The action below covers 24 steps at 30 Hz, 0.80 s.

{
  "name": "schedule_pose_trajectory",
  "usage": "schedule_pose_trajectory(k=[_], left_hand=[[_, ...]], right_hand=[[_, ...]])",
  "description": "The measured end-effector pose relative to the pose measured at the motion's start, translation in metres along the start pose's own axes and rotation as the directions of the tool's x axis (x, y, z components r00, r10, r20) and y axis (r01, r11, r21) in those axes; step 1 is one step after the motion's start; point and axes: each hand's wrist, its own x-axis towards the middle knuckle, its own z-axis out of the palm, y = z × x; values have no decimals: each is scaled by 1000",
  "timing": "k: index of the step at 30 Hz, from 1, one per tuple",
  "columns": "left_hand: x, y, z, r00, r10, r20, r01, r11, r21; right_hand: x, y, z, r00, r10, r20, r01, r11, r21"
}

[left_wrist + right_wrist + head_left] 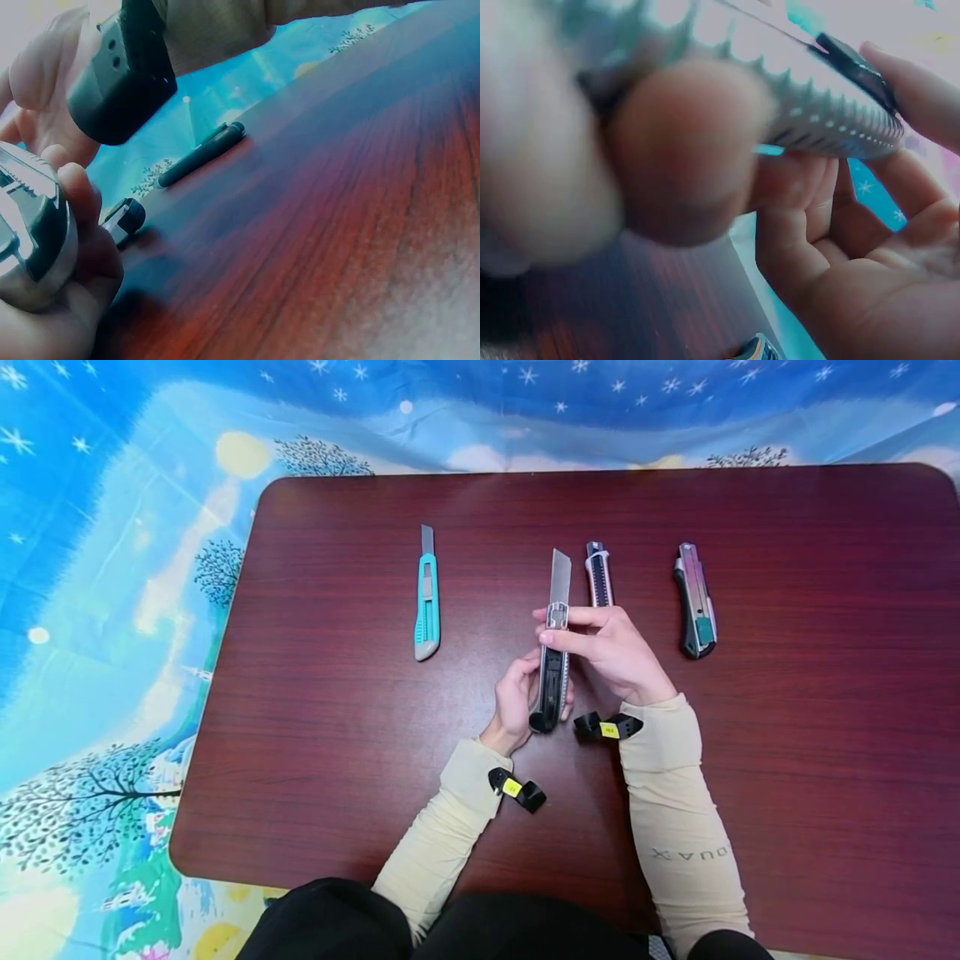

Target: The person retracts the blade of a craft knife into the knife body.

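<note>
A large black and silver utility knife (555,668) is held up over the table, its wide blade (561,577) extended and pointing away from me. My left hand (516,702) grips the lower handle from beneath, the fingers curled round it. Near the blade end, my right hand (626,652) pinches the metal head between thumb and fingers. In the left wrist view the knife's rounded end (34,232) sits within the left hand. The ridged side of the handle (817,105) fills the top of the right wrist view, where the right fingertips are blurred.
A turquoise utility knife (427,602) with its blade out lies to the left. Behind the right hand is a white and dark utility knife (598,572), partly hidden. Farther right lies a black, pinkish and green one (696,602). All rest on the dark red wooden table (337,693).
</note>
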Motion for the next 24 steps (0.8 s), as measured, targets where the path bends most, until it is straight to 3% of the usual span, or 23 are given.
schedule_pose_trajectory(k=[7,13,16,24], left_hand=[[1,2,1,997,66,37,-65,998,-27],[3,4,1,996,52,71,-49,998,-51],[2,6,0,995,36,92,-31,998,-50],[2,6,-2,994,36,108,-34,999,-26]], right_hand=[[2,2,-6,997,28,-69,-30,999,-24],[1,1,-7,995,99,17,-99,994,45],[1,2,-5,990,130,49,-131,991,29],[1,3,-1,989,138,43,-140,990,33]])
